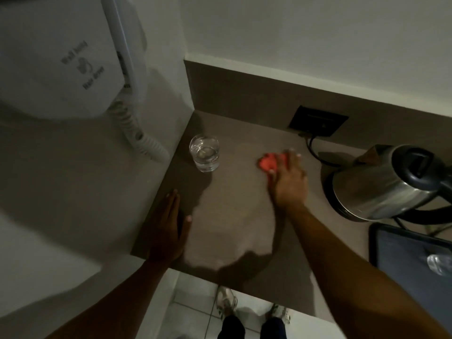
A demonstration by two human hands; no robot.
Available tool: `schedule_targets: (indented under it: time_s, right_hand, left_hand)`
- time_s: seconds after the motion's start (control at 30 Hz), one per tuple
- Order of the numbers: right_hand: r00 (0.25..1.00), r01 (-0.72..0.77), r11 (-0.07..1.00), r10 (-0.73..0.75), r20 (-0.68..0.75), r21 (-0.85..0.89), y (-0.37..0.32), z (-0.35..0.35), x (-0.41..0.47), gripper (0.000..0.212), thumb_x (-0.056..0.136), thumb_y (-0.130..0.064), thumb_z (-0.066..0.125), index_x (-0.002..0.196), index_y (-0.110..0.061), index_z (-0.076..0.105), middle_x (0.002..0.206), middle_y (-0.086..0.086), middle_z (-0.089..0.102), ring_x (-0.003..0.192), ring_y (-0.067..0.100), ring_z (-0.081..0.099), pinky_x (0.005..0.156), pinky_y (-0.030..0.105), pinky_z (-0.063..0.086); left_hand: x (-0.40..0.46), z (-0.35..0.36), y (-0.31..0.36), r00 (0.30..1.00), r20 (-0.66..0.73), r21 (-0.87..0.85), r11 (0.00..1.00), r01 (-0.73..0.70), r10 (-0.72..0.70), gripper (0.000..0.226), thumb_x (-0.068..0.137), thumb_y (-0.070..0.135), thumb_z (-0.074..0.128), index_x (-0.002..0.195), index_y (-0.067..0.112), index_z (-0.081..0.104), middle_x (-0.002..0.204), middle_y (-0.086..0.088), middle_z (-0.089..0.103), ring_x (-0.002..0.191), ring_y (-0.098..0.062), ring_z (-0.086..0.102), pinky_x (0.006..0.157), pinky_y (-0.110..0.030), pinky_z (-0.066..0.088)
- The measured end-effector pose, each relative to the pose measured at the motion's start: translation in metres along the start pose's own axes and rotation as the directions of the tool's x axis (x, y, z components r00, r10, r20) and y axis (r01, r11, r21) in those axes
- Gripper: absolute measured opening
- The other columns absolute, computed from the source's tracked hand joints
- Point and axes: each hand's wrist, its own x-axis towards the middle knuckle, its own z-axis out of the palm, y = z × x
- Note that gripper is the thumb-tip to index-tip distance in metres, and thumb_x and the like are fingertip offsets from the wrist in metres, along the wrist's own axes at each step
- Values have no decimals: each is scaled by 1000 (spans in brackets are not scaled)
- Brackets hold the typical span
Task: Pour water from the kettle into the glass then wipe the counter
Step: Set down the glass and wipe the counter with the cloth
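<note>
The cloth (pixel 269 162), a small red-pink wad, lies on the counter (pixel 232 216) just right of the frame's centre. The right hand (pixel 289 182) presses down on it, palm flat, fingers together and laid over the cloth's right part; the cloth shows past the fingertips on the left. The hand is slightly blurred.

The glass (pixel 205 152) stands upright on the counter to the left of the cloth and apart from it, near the corner where the counter meets the left wall. It holds clear water to roughly halfway.

The kettle (pixel 381 182), steel with a black lid and handle, sits on its base at the right of the frame, apart from the right hand. A black cord (pixel 315 150) runs from it to a dark socket plate (pixel 318 122) on the back edge.

The left hand (pixel 168 228) rests flat on the counter's left edge at lower centre-left, fingers straight and together, thumb out to the side, holding nothing.

A dark tray (pixel 411 255) lies in the lower right. A white wall hair dryer (pixel 61 57) with a coiled cord fills the upper left. At bottom centre, two shoes (pixel 227 302) stand on a tiled floor.
</note>
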Motion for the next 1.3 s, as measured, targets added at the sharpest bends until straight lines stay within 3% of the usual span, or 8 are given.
schedule_targets:
  time_s: [0.17, 0.27, 0.37, 0.5, 0.67, 0.9, 1.17, 1.3]
  right_hand:
    - [977, -137, 989, 142, -157, 47, 29, 1, -60, 53, 99, -44, 34, 147, -21, 39, 160, 19, 19, 145, 40, 17, 113, 58, 26]
    - [990, -127, 976, 136, -42, 176, -11, 37, -148, 51, 99, -43, 37, 145, -24, 42, 156, 19, 30, 143, 39, 27, 116, 43, 23]
    - [944, 235, 969, -248, 216, 81, -57, 70, -228, 49, 101, -43, 31, 149, -33, 31, 158, 17, 24, 145, 35, 23, 118, 49, 19]
    - [856, 505, 863, -505, 109, 32, -24, 56, -234, 46, 94, -46, 52, 137, -28, 55, 150, 14, 40, 139, 32, 37, 110, 58, 33]
    - [984, 179, 984, -179, 21, -8, 37, 7, -148, 53, 95, -46, 36, 143, -25, 45, 156, 16, 32, 141, 33, 32, 105, 46, 34]
    - [992, -98, 994, 101, -75, 41, -31, 18, 3, 56, 98, -46, 36, 149, -24, 31, 161, 12, 16, 147, 36, 11, 113, 61, 23]
    - [863, 484, 868, -494, 102, 110, -65, 58, -150, 59, 94, -40, 51, 150, -32, 31, 161, 8, 22, 149, 28, 15, 110, 55, 32]
    - [817, 542, 838, -543, 193, 65, -4, 37, -192, 58, 91, -62, 43, 146, -44, 33, 161, 1, 21, 148, 24, 20, 109, 49, 35]
  left_hand:
    - [0, 1, 0, 1000, 12, 14, 1000, 13, -13, 73, 96, 57, 30, 145, 3, 37, 152, -14, 38, 142, -28, 33, 114, -39, 30]
    - [0, 0, 3, 1000, 28, 57, 998, 12, -14, 72, 96, 56, 28, 144, 4, 38, 152, -14, 39, 141, -28, 34, 112, -39, 31]
    - [1, 0, 4, 1000, 20, 49, 999, 20, -21, 74, 96, 58, 24, 145, 4, 38, 152, -13, 39, 141, -29, 35, 110, -44, 33]
    - [-1, 3, 0, 1000, 7, 31, 999, 10, -10, 67, 96, 49, 35, 145, 3, 37, 151, -14, 40, 142, -28, 34, 111, -48, 36]
    - [0, 7, -7, 999, 30, 52, 998, -16, 14, 66, 94, 46, 43, 145, 5, 36, 152, -12, 38, 143, -26, 32, 111, -47, 36]
    - [4, 5, -2, 997, 74, 128, 992, -2, -7, 71, 88, 50, 46, 145, 9, 38, 155, -10, 35, 144, -25, 28, 113, -48, 32]
    - [3, 1, 0, 998, 59, 141, 989, -33, 25, 63, 89, 41, 47, 140, 4, 46, 152, -11, 40, 142, -26, 33, 110, -43, 35]
    - [3, -1, 0, 995, 99, 190, 981, -26, 7, 66, 90, 46, 41, 140, 4, 45, 152, -11, 39, 142, -28, 33, 109, -44, 35]
